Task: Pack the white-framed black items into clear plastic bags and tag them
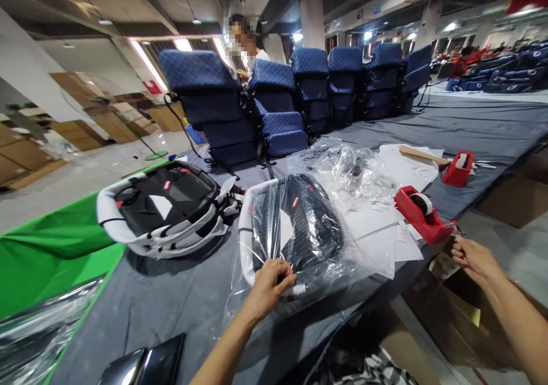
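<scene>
Lying on the grey counter (171, 305), a bagged backpack (295, 225) is pinched at its plastic edge by the closed left hand (269, 285), while tape at the red dispenser (422, 214) is gripped by the right hand (473, 259).

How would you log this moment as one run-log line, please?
left hand: pinching plastic bag over bagged backpack | right hand: at tape dispenser | unbagged backpack further left
</scene>
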Demonstrator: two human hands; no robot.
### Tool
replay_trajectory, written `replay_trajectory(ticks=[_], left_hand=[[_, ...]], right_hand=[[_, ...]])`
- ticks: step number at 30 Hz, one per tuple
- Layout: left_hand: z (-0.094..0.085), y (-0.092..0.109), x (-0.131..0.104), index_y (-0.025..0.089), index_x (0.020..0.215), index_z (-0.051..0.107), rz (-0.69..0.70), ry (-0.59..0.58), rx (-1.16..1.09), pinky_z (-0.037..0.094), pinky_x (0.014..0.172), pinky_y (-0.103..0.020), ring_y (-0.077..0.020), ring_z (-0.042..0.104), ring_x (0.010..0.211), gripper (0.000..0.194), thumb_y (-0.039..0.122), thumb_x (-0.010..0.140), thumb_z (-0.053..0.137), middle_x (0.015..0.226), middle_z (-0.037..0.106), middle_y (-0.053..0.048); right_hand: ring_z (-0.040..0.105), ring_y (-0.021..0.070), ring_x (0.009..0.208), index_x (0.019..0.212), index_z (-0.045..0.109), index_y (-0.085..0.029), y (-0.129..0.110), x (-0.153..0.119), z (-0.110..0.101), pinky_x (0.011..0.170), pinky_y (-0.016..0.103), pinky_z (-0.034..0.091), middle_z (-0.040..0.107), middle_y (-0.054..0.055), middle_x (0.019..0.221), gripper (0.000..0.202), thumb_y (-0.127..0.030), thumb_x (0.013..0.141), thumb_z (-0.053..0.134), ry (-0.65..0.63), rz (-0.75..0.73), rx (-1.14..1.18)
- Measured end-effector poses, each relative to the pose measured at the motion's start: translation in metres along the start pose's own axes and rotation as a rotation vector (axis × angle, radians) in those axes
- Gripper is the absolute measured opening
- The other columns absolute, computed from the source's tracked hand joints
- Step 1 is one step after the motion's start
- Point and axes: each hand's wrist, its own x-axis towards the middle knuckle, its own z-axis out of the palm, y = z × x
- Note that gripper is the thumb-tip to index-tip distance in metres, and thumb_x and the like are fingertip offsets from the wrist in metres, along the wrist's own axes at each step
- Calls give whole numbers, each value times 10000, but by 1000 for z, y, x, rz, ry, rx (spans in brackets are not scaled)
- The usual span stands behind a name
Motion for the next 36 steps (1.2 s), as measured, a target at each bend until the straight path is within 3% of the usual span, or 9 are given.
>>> replay_trajectory(ticks=[3, 6, 12, 15, 17, 20, 23, 32, 36], left_hand=[[1, 4, -2, 206, 681, 596, 11, -8, 25, 378, 967, -419, -242, 577, 986, 231, 361, 851, 584, 902, 697, -49], [2, 10, -2, 196, 693, 620, -8, -7, 45, 368, 970, -392, -220, 581, 1009, 179, 283, 848, 642, 914, 710, -26], [0, 16, 3, 197, 685, 661, -66, 16, 88, 375, 922, -368, -206, 578, 1009, 171, 236, 850, 685, 877, 707, -5], [0, 18, 2, 200, 710, 674, -66, 6, 93, 385, 926, -365, -212, 584, 1037, 150, 231, 856, 688, 907, 716, -4], [-1, 17, 1, 198, 721, 678, -57, 1, 92, 387, 940, -368, -217, 583, 1066, 144, 232, 861, 689, 946, 725, -6], [-1, 16, 1, 194, 711, 676, -46, -7, 81, 390, 948, -371, -209, 590, 1042, 161, 233, 867, 682, 947, 730, -5], [1, 16, 3, 197, 701, 676, -44, 4, 75, 396, 946, -373, -202, 594, 1016, 169, 230, 867, 679, 920, 729, 2], [-1, 5, -26, 216, 886, 659, 183, 174, 324, 282, 1180, -547, -272, 453, 1386, 145, 326, 873, 753, 1276, 685, -14], [-10, -24, -43, 205, 845, 629, 62, 342, 466, 239, 1192, -608, -278, 471, 1385, 92, 219, 932, 655, 1237, 705, -26]], right_hand=[[158, 81, 472, 610, 259, -261, -20, -31, 44, 415, 257, 174, 217, -78, 561, 720, -903, 539, 579, -261, 42, 259], [238, 88, 492, 659, 389, -237, -69, -53, 79, 428, 235, 222, 292, -64, 580, 631, -816, 703, 638, -503, -111, 378], [487, 146, 701, 777, 560, -225, -171, -64, 168, 662, 290, 354, 564, -4, 755, 296, -480, 926, 547, -1299, -975, -476], [538, 170, 715, 762, 530, -236, -186, -61, 213, 652, 309, 279, 591, -21, 729, 137, -285, 835, 635, -1249, -1075, -859], [552, 199, 705, 798, 506, -243, -186, -52, 227, 623, 312, 243, 600, -13, 724, 260, -310, 748, 752, -1121, -1002, -934], [574, 228, 718, 884, 438, -256, -184, -35, 221, 598, 307, 273, 626, 12, 784, 422, -482, 755, 770, -927, -883, -964], [564, 209, 697, 812, 396, -255, -178, -38, 200, 613, 307, 308, 608, 9, 749, 284, -433, 896, 601, -807, -828, -943], [589, 210, 728, 832, 502, -246, -134, -80, 208, 632, 310, 271, 645, -8, 809, 356, -545, 828, 697, -908, -897, -857], [591, 209, 735, 837, 511, -249, -125, -70, 208, 633, 314, 283, 641, -8, 842, 326, -523, 822, 687, -879, -911, -781]])
